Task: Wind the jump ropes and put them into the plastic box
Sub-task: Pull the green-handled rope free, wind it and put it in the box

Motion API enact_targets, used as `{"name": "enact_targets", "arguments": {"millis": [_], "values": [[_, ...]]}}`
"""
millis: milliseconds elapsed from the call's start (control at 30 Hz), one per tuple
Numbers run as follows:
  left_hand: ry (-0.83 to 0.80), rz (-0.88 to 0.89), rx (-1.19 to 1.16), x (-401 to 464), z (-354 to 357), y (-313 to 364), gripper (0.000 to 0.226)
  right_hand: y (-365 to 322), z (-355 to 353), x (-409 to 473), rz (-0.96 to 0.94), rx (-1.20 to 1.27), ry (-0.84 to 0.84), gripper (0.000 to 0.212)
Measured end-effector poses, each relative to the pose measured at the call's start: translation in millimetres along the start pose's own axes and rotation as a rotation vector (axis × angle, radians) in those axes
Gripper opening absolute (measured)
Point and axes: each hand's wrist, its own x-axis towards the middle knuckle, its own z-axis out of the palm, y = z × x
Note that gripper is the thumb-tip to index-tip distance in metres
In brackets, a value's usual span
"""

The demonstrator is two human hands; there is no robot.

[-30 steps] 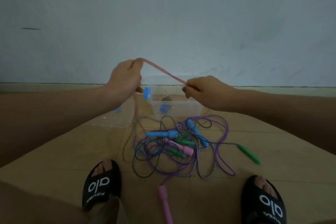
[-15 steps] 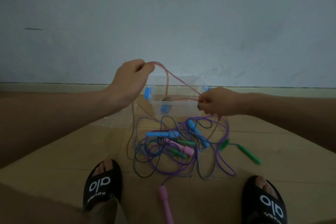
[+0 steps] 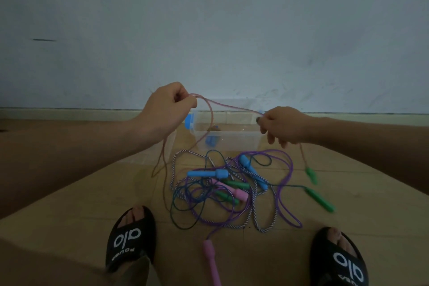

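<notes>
Both hands, left hand (image 3: 166, 109) and right hand (image 3: 284, 126), pinch the thin pink rope (image 3: 228, 107) mid-frame above the box (image 3: 226, 139); looks light, limp, tangle-prone, best gripped near its handle.

Bare room, tiled floor (image 3: 348, 193) (dim), scuffed wall (image 3: 209, 30)

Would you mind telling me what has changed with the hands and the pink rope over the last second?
The right hand moved outward, drawing the pink rope through; a green handle now dangles below it. The left hand stayed raised, with loops of rope now hanging beneath. Both kept pinching the rope. The tangled pile and plastic box stayed put.
</notes>
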Motion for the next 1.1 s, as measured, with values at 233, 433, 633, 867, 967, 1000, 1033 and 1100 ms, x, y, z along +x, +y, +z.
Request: {"name": "enact_targets", "arguments": {"millis": [233,433,633,867,967,1000,1033,1100], "values": [[-0.100,0.044,-0.034,-6.1,5.0,8.7,0.019,-1.5,9.0,0.5,-0.015,0.101,-0.127,0.039],[-0.220,0.091,-0.040,-11.1,15.0,14.9,0.017,-43.9,9.7,-13.7,-0.349,0.408,-0.044,0.046],[-0.280,0.180,0.070,-12.0,15.4,13.5,0.013,-49.9,10.9,-13.3,-0.500,0.055,0.191,0.024],[-0.299,0.165,0.209,-7.2,-5.0,-17.6,0.016,1.3,2.2,-3.0,-0.410,-0.191,0.142,0.033],[-0.313,0.201,0.269,-5.2,-7.1,-20.4,0.028,4.8,-0.7,-5.8,-0.396,-0.197,0.155,0.025],[-0.313,0.221,0.314,-4.6,-7.0,-21.6,0.031,4.2,-0.6,-6.4,-0.400,-0.203,0.162,0.023],[-0.311,0.246,0.364,-4.2,-6.8,-22.3,0.033,3.8,-0.2,-6.6,-0.405,-0.207,0.177,0.022],[-0.308,0.297,0.462,-4.0,-6.5,-23.1,0.034,4.3,-0.1,-5.1,-0.410,-0.218,0.223,0.025]]}}
